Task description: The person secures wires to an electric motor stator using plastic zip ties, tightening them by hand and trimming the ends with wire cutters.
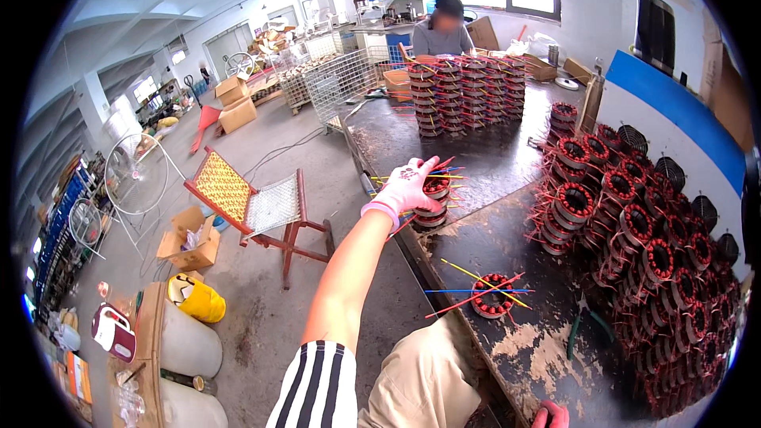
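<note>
My left hand (406, 188), in a pale pink glove, reaches out to a short stack of motor stators (430, 219) near the table's left edge. Its thumb and fingers are closed around the top stator, which has red, yellow and blue wires sticking out. Closer to me, a single stator (492, 308) lies flat on the table, with red windings and several coloured wires or sleeves spread across it. My right hand (552, 415) shows only as a small pinkish part at the lower edge, by the table's near edge; most of its fingers are cut off from view.
Green-handled pliers (584, 325) lie right of the single stator. Large piles of stators (626, 222) fill the table's right side. Further off, tall stator stacks (468, 99) stand before a seated person (444, 36). A woven folding chair (273, 202) stands left of the table.
</note>
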A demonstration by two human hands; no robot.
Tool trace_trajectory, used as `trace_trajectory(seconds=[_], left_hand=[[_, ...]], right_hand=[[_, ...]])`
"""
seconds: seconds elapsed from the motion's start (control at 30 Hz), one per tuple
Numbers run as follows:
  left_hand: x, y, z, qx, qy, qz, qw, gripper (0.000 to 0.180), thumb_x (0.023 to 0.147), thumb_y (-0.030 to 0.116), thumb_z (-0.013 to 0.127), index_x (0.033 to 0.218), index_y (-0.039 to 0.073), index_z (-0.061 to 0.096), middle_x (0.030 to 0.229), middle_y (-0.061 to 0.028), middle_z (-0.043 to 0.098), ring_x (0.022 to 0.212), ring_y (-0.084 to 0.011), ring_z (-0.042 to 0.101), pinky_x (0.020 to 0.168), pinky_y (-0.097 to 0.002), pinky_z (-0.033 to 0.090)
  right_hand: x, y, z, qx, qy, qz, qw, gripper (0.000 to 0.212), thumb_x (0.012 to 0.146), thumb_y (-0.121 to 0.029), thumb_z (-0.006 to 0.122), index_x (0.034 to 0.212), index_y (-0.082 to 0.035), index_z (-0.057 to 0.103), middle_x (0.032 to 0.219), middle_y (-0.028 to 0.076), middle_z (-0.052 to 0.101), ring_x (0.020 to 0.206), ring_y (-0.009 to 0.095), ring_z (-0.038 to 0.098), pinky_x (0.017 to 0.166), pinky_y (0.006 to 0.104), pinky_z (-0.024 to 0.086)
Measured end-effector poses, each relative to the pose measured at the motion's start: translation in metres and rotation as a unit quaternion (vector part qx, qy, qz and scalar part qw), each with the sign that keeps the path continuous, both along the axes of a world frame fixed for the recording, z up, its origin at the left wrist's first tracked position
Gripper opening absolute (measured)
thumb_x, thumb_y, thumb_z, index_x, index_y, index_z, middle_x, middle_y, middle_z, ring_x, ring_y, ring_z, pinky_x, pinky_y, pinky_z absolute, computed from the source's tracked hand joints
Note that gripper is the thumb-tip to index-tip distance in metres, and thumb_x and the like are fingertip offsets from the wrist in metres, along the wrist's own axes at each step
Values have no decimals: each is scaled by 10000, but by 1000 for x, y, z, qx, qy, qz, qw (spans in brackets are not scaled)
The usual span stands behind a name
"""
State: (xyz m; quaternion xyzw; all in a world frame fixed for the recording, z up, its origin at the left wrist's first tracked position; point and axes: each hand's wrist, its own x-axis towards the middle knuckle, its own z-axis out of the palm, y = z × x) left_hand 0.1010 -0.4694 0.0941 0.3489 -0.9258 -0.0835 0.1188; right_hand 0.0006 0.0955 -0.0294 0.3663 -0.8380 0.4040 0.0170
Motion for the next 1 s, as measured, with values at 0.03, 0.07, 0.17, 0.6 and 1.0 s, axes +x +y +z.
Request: trace_trajectory(seconds=[0.03,0.07,0.17,0.6,1.0], left_hand=[[1,0,-1,13,8,2,1000,1219,573,534,892,1588,161,329,1525,-247,410,1350,-423,496,1130,-425,423],[4,0,-2,12,9,5,1000,1218,571,530,894,1587,161,331,1520,-245,415,1348,-422,498,1128,-424,425],[10,0,-5,14,8,10,1000,1210,572,514,896,1585,161,336,1514,-243,421,1344,-420,502,1124,-422,430],[-12,84,-1,-140,254,-162,943,560,766,317,836,1208,23,659,1193,-150,685,1131,-343,643,973,-425,512],[-19,198,-70,42,17,-203,978,1053,637,581,852,1407,-41,490,1381,-228,532,1284,-386,519,1120,-442,391]], right_hand=[[0,0,1,-1,-1,-2,1000,124,960,-117,643,1022,-31,707,974,166,692,892,362,643,806,443,520],[1,1,3,-6,-2,6,1000,125,963,-115,640,1027,-29,704,970,169,688,886,362,640,807,444,518],[4,0,7,-14,-14,12,1000,126,963,-115,641,1030,-31,706,964,165,689,887,362,640,808,443,516],[-5,-3,-6,-39,6,-27,999,120,837,-85,688,955,-95,708,797,89,628,769,294,604,733,412,468],[2,-2,4,-22,-31,-3,999,147,828,-74,693,973,-94,713,859,88,677,848,308,636,784,413,487]])
